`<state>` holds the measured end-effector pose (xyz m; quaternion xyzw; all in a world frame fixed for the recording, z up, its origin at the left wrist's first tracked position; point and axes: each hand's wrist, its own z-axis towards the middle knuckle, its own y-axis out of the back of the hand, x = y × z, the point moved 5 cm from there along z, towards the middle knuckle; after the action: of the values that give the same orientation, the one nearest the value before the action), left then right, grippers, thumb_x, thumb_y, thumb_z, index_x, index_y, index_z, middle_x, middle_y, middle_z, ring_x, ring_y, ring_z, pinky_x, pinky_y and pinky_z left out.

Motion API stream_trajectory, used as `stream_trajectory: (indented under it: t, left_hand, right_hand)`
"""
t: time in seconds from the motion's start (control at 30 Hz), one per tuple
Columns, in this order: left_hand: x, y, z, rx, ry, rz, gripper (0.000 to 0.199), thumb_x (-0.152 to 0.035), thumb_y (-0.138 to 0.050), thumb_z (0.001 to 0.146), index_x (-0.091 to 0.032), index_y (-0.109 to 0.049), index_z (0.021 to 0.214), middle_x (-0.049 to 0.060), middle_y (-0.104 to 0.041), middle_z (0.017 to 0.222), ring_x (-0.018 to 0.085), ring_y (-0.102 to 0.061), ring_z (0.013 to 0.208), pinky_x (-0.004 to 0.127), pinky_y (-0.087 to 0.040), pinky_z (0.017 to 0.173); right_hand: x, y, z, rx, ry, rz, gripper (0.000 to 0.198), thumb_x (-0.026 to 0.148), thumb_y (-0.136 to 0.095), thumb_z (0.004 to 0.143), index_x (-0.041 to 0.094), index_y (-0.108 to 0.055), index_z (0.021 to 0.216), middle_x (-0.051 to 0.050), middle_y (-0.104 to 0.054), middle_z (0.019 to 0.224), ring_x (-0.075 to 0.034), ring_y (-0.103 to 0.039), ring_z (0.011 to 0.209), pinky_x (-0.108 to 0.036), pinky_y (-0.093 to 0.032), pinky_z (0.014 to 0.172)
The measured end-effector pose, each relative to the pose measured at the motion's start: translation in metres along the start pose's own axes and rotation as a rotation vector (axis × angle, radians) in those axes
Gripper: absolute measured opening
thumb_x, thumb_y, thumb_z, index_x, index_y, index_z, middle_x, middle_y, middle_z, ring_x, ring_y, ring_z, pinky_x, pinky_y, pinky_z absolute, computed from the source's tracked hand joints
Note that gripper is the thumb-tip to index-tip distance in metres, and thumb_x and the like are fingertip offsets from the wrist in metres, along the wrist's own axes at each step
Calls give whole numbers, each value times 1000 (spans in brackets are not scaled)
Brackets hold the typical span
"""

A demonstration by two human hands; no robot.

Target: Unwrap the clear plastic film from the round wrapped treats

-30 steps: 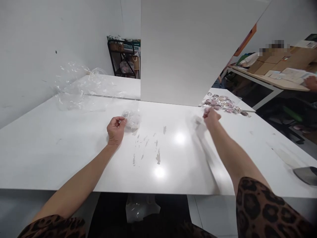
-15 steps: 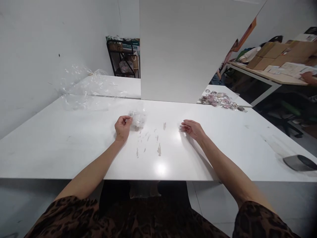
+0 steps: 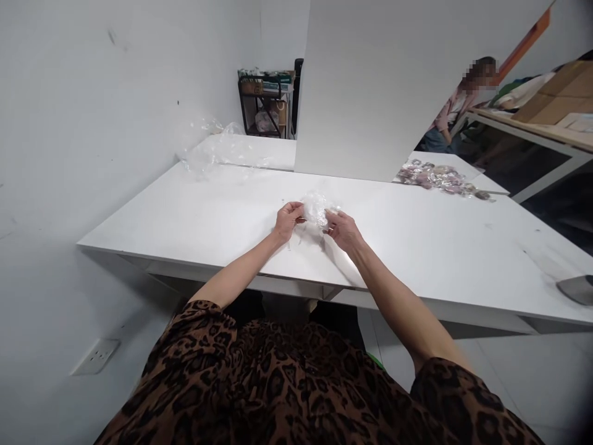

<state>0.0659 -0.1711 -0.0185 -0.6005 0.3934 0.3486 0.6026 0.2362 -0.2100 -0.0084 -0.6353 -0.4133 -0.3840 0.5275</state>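
Observation:
A crumpled clear plastic bag (image 3: pixel 315 207) is between my two hands, just above the white table (image 3: pixel 222 216). My left hand (image 3: pixel 290 220) pinches its left side, thumb and fingers pressed together. On the bag's right side, my right hand (image 3: pixel 343 230) has its fingers curled against the plastic. Whether anything lies inside the bag is too blurred to tell. Under the hands, small greyish marks or scraps on the tabletop show only in part.
Loose clear plastic film (image 3: pixel 217 148) lies at the back left by the wall. A pile of small wrapped pieces (image 3: pixel 440 177) is at the back right. A white panel (image 3: pixel 356 93) rises behind the table. A grey cylinder (image 3: pixel 577 289) stands at the right. Beyond sits a person (image 3: pixel 456 114).
My right hand has come over to the plastic bag and touches its right side. The bag looks spread between both hands. The view has turned left and tilted.

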Motion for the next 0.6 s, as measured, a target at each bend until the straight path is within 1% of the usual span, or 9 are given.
stream_trajectory:
  t: [0.1,0.17,0.23,0.3,0.4,0.47,0.53,0.57,0.6]
  left_hand:
    - [-3,-3,1,71,95,-26,46,-63,-74,84,-18,-65,94,4,-66,93,14,-65,74,29,-55,70]
    - [-6,-4,6,83,172,-46,52,-70,-67,87,-19,-65,97,6,-66,94,16,-67,75,32,-57,73]
    - [-11,-5,14,57,205,-89,44,-62,-71,88,-20,-63,97,5,-66,94,16,-66,75,34,-58,76]
    - [-14,-8,20,71,210,-137,35,-48,-79,85,-20,-62,99,4,-68,96,16,-67,79,36,-59,83]
    - [-10,-19,26,202,257,-165,30,-32,-81,83,-19,-66,104,8,-72,102,21,-69,89,44,-58,92]
    - [-2,-22,29,239,277,-169,27,-23,-81,80,-16,-68,103,8,-74,98,20,-70,87,44,-59,92]
    - [6,-19,33,155,268,-185,27,-14,-80,76,-16,-68,100,3,-72,86,16,-68,76,40,-59,90]
    - [10,-15,36,79,260,-201,27,-11,-80,75,-16,-68,99,0,-70,80,14,-66,70,38,-59,88]
    - [13,-11,39,-2,250,-217,27,-10,-79,74,-17,-67,98,-2,-68,76,12,-63,66,36,-58,85]
  right_hand:
    - [4,0,4,-35,76,-2,47,41,-96,57,21,-63,83,5,-61,73,-8,-51,61,-21,-43,51]
    - [8,1,10,-43,131,18,46,43,-95,58,21,-64,85,6,-61,73,-7,-51,61,-20,-41,50]
    - [11,1,20,-36,154,56,45,45,-93,61,22,-66,89,7,-60,73,-7,-51,60,-21,-41,49]
    - [12,-1,32,-19,149,91,44,48,-91,64,22,-66,90,7,-60,73,-8,-52,59,-22,-40,49]
    - [11,-5,50,-12,142,53,45,53,-89,66,21,-65,87,5,-59,72,-9,-51,62,-22,-39,50]
    - [10,-5,58,-70,172,-20,46,55,-89,66,20,-65,85,3,-61,75,-10,-53,68,-21,-42,56]
    - [11,-3,61,-165,251,-82,48,60,-84,70,22,-66,94,1,-67,92,-12,-59,82,-22,-48,68]
    - [12,-2,61,-194,303,-106,50,63,-80,74,23,-66,103,-1,-68,105,-14,-62,92,-23,-50,75]
    - [12,-3,60,-193,355,-133,54,65,-75,78,26,-65,113,-2,-67,118,-15,-62,103,-25,-51,83]
